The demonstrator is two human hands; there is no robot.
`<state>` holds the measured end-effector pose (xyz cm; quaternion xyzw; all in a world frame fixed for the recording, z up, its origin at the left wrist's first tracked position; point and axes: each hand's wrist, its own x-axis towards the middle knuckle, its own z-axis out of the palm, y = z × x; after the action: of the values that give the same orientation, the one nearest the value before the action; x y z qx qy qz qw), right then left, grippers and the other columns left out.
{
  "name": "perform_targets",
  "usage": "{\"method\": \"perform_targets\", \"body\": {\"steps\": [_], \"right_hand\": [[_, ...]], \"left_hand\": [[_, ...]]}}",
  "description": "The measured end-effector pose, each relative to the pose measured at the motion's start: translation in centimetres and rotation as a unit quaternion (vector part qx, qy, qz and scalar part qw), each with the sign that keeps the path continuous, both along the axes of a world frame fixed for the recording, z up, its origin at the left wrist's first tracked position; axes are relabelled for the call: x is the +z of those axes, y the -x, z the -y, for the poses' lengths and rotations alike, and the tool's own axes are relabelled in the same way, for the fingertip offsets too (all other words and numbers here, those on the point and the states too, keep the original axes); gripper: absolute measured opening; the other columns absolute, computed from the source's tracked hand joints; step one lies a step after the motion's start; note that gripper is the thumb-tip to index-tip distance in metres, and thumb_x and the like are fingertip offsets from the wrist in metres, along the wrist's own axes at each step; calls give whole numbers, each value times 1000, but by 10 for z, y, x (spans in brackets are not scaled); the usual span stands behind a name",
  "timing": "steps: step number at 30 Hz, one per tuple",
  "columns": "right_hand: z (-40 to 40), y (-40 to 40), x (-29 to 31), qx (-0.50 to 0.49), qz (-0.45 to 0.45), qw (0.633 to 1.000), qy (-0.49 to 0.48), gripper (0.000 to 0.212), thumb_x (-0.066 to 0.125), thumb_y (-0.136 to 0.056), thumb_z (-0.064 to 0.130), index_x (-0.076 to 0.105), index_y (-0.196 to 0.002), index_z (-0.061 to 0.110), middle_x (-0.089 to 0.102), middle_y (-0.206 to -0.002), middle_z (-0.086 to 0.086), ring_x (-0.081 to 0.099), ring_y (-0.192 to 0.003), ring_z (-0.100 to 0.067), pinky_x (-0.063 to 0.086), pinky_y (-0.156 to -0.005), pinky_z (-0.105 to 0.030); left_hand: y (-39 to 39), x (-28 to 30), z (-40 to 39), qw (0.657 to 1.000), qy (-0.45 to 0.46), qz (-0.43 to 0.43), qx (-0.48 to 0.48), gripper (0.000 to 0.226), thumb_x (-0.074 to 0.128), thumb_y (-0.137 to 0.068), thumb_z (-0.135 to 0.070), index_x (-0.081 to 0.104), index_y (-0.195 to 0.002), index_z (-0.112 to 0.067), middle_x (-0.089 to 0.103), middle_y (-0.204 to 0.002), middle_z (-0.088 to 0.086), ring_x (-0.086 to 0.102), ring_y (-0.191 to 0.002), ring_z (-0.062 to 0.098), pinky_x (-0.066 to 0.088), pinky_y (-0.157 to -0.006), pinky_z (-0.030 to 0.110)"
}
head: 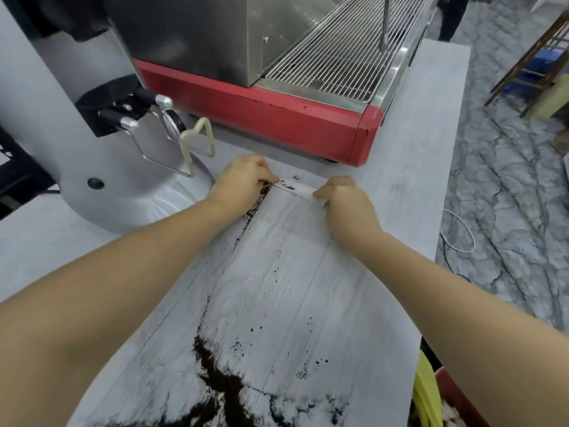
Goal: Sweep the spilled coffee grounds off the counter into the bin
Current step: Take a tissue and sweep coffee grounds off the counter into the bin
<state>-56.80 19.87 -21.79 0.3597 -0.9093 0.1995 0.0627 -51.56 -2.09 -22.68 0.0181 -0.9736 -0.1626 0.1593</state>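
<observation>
Dark coffee grounds (221, 383) lie in a thick pile near the front of the grey wood-grain counter (400, 192), with a thin trail (254, 208) running back toward my hands. My left hand (243, 177) and my right hand (345, 198) each pinch one end of a white strip of paper (297, 188) pressed flat on the counter. A few grounds sit on and behind the strip. The bin (452, 399), red with a yellow liner, shows at the bottom right below the counter edge.
A red and steel espresso machine (277, 118) stands just behind my hands. A silver coffee grinder (101, 143) with a fork rest stands at the left. The counter's right edge drops to a marbled floor (505, 195) with a white cable and a wooden chair.
</observation>
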Motion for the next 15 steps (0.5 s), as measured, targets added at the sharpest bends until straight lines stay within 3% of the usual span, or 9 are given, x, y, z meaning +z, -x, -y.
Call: {"method": "perform_targets", "body": {"steps": [5,10,12,15], "right_hand": [[-8,-11,3,46,9,999,0,31,54,-79,-14,74,-97,3,65,-85,-13,53,-88,-33,49,-61,-43],[-21,-59,5,100,4,995,-13,32,59,-68,-21,74,-84,3,61,-72,-10,53,-73,-29,48,-49,-39],[-29,-90,6,125,5,992,0,30,68,-61,-20,73,-77,5,59,-68,-6,53,-66,-26,46,-42,-34],[-43,-142,8,173,28,985,3,26,79,-65,-9,74,-83,8,60,-73,-2,54,-70,-21,49,-47,-32]], "left_hand": [[-31,2,-4,999,25,-1,-31,37,61,-82,12,77,-105,-12,69,-92,4,64,-85,27,43,-69,26],[-98,11,-12,998,30,9,-52,33,67,-81,9,77,-104,-13,69,-92,2,65,-81,25,54,-67,39],[-136,11,-15,998,16,10,-64,24,64,-87,-4,77,-104,-14,69,-94,2,65,-82,25,55,-66,38],[-198,14,-21,997,-7,31,-64,30,52,-91,-26,76,-107,-20,70,-101,1,65,-89,20,57,-70,35]]}}
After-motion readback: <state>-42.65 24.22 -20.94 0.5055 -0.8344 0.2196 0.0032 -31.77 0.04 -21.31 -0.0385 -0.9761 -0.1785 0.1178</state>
